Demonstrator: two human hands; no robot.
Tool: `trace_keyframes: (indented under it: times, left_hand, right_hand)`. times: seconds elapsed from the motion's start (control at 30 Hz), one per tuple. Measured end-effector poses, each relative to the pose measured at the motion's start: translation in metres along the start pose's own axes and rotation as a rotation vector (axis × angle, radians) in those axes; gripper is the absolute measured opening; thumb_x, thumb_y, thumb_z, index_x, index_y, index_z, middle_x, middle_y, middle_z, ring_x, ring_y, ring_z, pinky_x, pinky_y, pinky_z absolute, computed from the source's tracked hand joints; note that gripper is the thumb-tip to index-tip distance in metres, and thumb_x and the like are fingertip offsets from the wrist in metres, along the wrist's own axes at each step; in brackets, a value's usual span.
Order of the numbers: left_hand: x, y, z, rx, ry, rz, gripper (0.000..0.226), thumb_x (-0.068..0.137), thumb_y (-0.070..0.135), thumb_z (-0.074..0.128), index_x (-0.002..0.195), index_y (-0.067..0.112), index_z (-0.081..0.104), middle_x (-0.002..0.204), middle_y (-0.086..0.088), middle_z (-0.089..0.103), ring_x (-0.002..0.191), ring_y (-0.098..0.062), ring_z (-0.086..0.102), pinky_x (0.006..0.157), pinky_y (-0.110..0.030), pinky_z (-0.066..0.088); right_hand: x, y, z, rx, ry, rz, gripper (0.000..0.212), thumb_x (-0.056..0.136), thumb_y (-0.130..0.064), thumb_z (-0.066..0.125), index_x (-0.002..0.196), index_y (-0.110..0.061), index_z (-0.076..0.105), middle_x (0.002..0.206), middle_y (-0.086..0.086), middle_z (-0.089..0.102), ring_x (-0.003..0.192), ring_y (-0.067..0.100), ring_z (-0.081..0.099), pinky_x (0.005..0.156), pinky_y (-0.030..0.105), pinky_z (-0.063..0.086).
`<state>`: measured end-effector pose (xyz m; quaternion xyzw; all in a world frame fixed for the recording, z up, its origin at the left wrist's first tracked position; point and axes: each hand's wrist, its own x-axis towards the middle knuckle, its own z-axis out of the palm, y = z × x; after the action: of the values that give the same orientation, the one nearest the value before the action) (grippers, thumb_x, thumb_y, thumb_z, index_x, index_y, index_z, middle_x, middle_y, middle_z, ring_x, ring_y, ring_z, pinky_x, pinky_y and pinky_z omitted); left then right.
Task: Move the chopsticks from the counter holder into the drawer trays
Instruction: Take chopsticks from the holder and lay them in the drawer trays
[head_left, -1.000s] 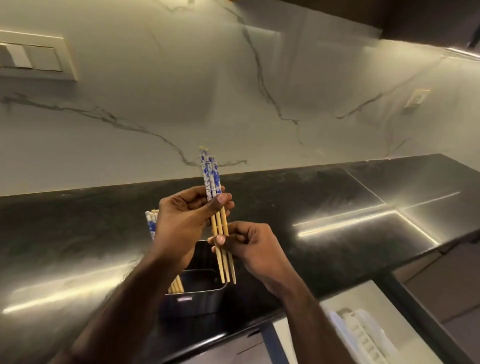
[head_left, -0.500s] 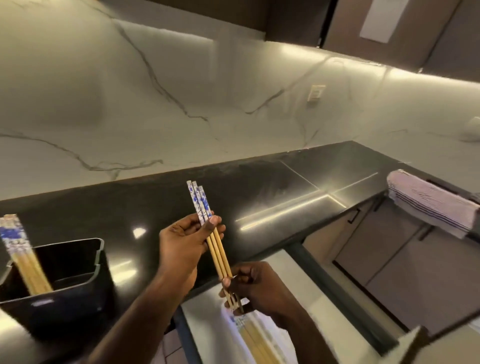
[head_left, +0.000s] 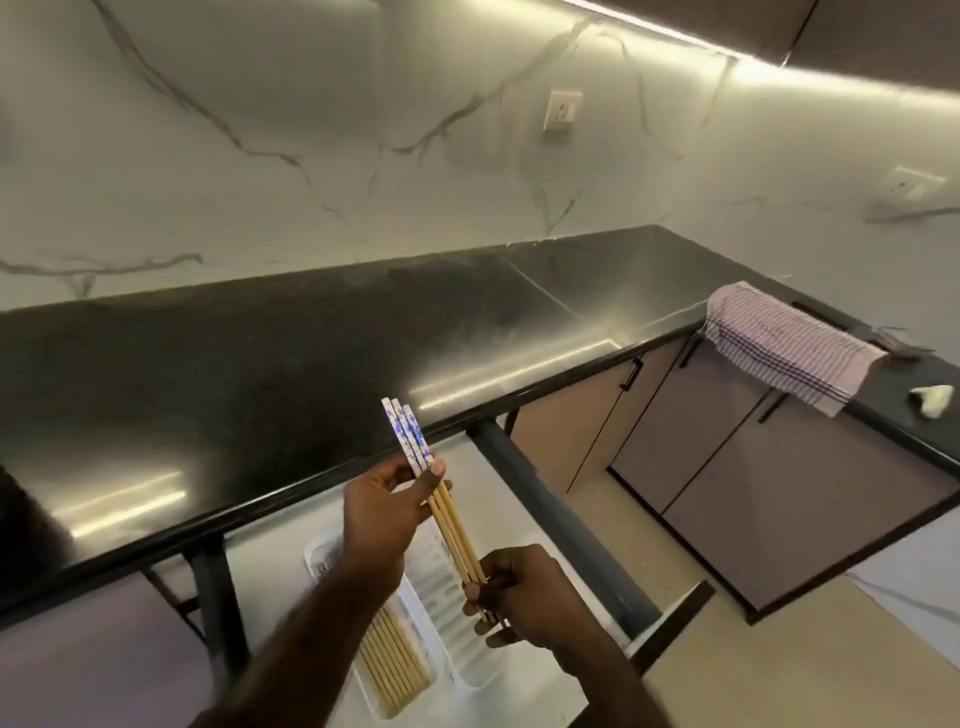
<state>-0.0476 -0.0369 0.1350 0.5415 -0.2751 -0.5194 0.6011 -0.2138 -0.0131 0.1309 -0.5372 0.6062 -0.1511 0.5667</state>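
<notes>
Marble-walled kitchen corner with a glossy black stone counter (head_left: 291, 364)

Beyond the hands the white, grey-veined marble backsplash (head_left: 322, 130) carries two pale wall sockets (head_left: 562, 110), lit by a warm light strip (head_left: 748, 62) under dark upper cabinets (head_left: 883, 36). Far right of the hands, a pink-and-white striped cloth (head_left: 784, 348) drapes over the counter edge above mauve cabinet doors with black handles (head_left: 769, 457); a beige floor (head_left: 779, 670) lies below right.

chopsticks (head_left: 410, 441) blue-white tops, tan shafts | counter (head_left: 260, 364) black | towel (head_left: 789, 348) striped
</notes>
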Motion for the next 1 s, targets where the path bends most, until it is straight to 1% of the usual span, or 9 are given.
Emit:
trace_keyframes:
  times: [0.13,0.27,0.43,0.5,0.53,0.6,0.73,0.83,1.0]
  left_hand:
    - [0.017,-0.053,0.004,0.116,0.005,-0.07,0.012,0.082,0.014,0.071,0.094,0.013,0.069,0.086,-0.008,0.075,0.08,-0.02,0.074,0.069,-0.032,0.06]
    - [0.038,-0.104,0.001,0.175,0.062,-0.165,0.01,0.083,0.007,0.07,0.093,0.005,0.07,0.086,-0.015,0.074,0.082,-0.028,0.073,0.071,-0.038,0.061]
    - [0.057,-0.15,-0.006,0.418,0.125,-0.179,0.021,0.079,0.01,0.076,0.099,0.007,0.069,0.078,-0.005,0.074,0.079,-0.024,0.072,0.073,-0.038,0.059]
    - [0.06,-0.162,-0.009,0.632,0.107,-0.143,0.048,0.08,0.017,0.076,0.124,0.014,0.057,0.084,-0.004,0.073,0.083,-0.023,0.07,0.077,-0.036,0.056]
    - [0.062,-0.169,-0.011,0.717,0.09,-0.13,0.069,0.081,0.019,0.075,0.141,0.014,0.039,0.094,-0.007,0.073,0.089,-0.024,0.069,0.081,-0.037,0.055]
    - [0.065,-0.182,-0.014,0.878,0.061,-0.096,0.094,0.083,0.023,0.072,0.151,0.015,0.008,0.11,-0.011,0.07,0.101,-0.027,0.065,0.092,-0.043,0.05]
    - [0.068,-0.197,-0.015,1.406,0.012,0.027,0.077,0.088,0.045,0.059,0.149,0.019,0.019,0.129,-0.004,0.056,0.122,-0.025,0.043,0.103,-0.042,0.031]
    - [0.07,-0.202,-0.015,1.612,-0.016,0.081,0.071,0.088,0.05,0.056,0.146,0.019,0.027,0.137,-0.005,0.046,0.124,-0.026,0.038,0.102,-0.041,0.03]
    - [0.071,-0.211,-0.022,1.78,-0.164,0.077,0.054,0.093,0.047,0.047,0.138,0.019,0.04,0.152,-0.006,0.034,0.145,-0.029,0.014,0.115,-0.052,0.009]
  right_hand:
    - [0.026,0.035,-0.002,-0.042,0.022,0.103,0.015,0.089,0.003,0.058,0.089,0.003,0.073,0.072,0.01,0.069,0.06,0.018,0.062,0.06,0.028,0.056]
    - [0.06,0.063,0.005,-0.091,0.041,0.188,0.024,0.083,0.006,0.057,0.07,-0.007,0.072,0.064,0.008,0.067,0.056,0.019,0.061,0.055,0.026,0.056]
    - [0.101,0.095,0.02,-0.129,0.049,0.276,0.03,0.075,0.009,0.047,0.058,-0.007,0.065,0.048,0.002,0.061,0.043,0.018,0.053,0.048,0.026,0.049]
    - [0.111,0.107,0.027,-0.132,0.053,0.309,0.029,0.075,0.008,0.046,0.056,-0.007,0.063,0.048,0.003,0.06,0.04,0.017,0.052,0.047,0.025,0.046]
    - [0.115,0.113,0.03,-0.13,0.052,0.325,0.03,0.075,0.008,0.047,0.055,-0.007,0.061,0.05,0.004,0.06,0.04,0.018,0.052,0.047,0.025,0.045]
    - [0.122,0.123,0.035,-0.131,0.057,0.362,0.03,0.075,0.007,0.048,0.053,-0.008,0.06,0.05,0.004,0.061,0.039,0.018,0.054,0.048,0.024,0.046]
    - [0.135,0.13,0.041,-0.233,0.072,0.39,0.005,0.079,-0.011,0.064,0.079,-0.009,0.069,0.068,0.001,0.072,0.055,0.012,0.069,0.058,0.025,0.058]
    - [0.145,0.131,0.045,-0.384,0.041,0.395,0.033,0.079,-0.026,0.073,0.105,-0.011,0.063,0.102,0.006,0.074,0.092,0.022,0.073,0.087,0.032,0.058]
    - [0.154,0.136,0.053,-0.573,-0.036,0.431,0.031,0.083,-0.03,0.069,0.107,-0.012,0.062,0.112,0.003,0.07,0.102,0.021,0.069,0.081,0.022,0.051]
